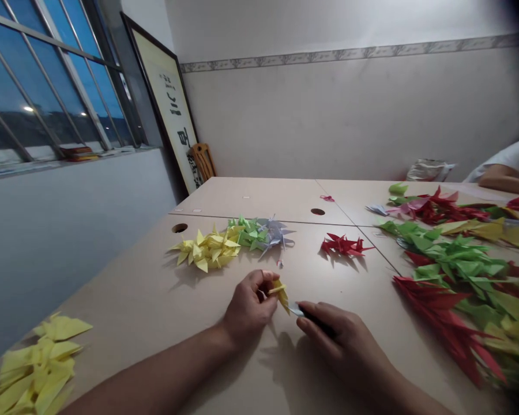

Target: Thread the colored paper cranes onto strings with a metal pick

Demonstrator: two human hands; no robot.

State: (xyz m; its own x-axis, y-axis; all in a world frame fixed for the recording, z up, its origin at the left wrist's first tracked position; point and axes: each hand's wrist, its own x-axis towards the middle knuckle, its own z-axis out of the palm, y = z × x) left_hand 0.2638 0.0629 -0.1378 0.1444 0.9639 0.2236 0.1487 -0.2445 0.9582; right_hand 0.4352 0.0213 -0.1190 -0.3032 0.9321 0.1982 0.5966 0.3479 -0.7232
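In the head view, my left hand pinches a small yellow origami crane above the table. My right hand is closed around the dark handle of a small tool with a flat, silvery blade. The blade's tip meets the lower end of the yellow paper; its exact kind is partly hidden by my fingers. Beyond my hands lie a yellow pile of paper cranes, green cranes, pale lilac cranes and a small group of red cranes.
More yellow folded paper lies at the near left. On the right are heaps of green and red folded paper. Another person's forearm rests at the far right. Two round holes pierce the table.
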